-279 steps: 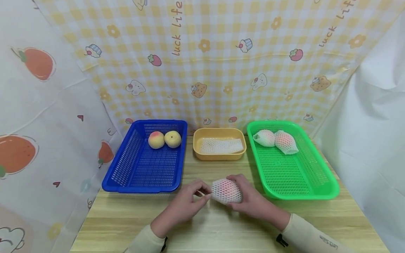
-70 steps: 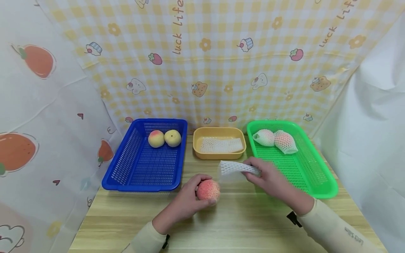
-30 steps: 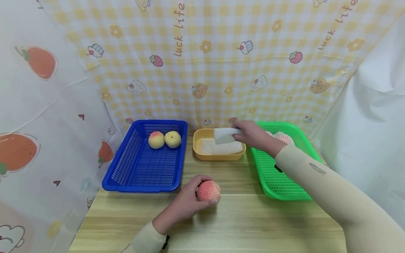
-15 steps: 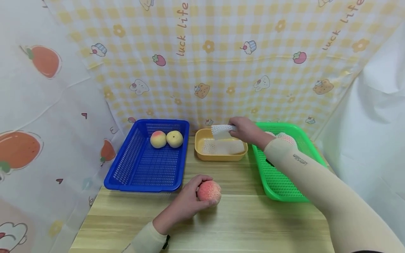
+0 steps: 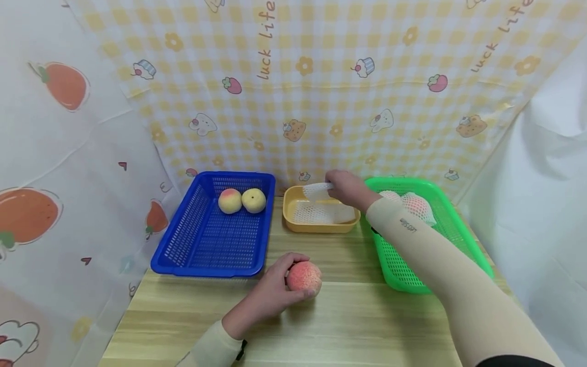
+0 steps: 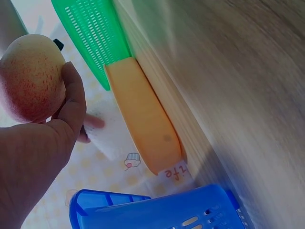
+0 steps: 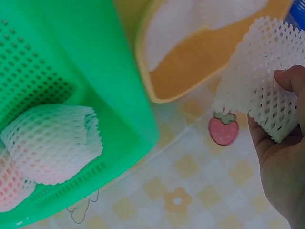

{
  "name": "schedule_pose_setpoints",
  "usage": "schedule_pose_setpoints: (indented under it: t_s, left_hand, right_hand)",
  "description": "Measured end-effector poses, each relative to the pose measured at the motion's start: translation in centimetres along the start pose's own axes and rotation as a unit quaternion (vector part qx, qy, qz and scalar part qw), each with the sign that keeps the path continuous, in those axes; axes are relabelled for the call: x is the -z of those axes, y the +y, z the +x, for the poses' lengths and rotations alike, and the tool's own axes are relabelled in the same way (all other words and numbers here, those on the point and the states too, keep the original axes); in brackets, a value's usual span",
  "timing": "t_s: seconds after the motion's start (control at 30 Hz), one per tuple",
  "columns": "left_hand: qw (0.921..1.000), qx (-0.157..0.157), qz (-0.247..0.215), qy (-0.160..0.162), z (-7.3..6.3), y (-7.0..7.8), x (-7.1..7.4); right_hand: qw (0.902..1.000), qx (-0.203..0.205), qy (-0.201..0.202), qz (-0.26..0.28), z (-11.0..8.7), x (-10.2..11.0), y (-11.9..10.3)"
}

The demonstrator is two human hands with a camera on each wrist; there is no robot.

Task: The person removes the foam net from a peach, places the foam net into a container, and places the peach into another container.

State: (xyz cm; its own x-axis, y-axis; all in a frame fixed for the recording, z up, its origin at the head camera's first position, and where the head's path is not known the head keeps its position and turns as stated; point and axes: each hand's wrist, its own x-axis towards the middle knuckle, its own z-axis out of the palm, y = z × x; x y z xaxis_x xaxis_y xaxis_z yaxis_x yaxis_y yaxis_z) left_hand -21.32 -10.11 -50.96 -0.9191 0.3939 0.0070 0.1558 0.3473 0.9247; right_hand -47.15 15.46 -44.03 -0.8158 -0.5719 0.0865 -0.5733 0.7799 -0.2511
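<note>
The right hand point(image 5: 346, 187) pinches a net point(image 5: 316, 190) right above the tray point(image 5: 316, 227) at the worktop's back edge; the left hand point(image 5: 270, 290) grips a peach point(image 5: 303, 278) near the front.

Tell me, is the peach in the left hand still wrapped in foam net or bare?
Bare. The peach under the left hand shows plain speckled skin; the right hand holds a foam net over the yellow tray.

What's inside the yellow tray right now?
A flat white foam net lies inside the yellow tray. The right hand holds a second foam net over the tray's back edge. What lies under the flat net is covered.
</note>
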Motion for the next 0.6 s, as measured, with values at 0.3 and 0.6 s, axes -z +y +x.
schedule_pose_setpoints:
  t_s: [0.3,0.6]
  left_hand:
    - [1.0,-0.008,-0.002,0.001,-0.2,-0.3,0.2]
    - [0.9999,-0.007,0.014,0.007,-0.3,-0.5,0.5]
  right_hand:
    - [0.9993,-0.012,0.021,-0.03,0.5,-1.3,0.5]
    - [0.9961,-0.008,-0.009,-0.087,0.9,-2.3,0.6]
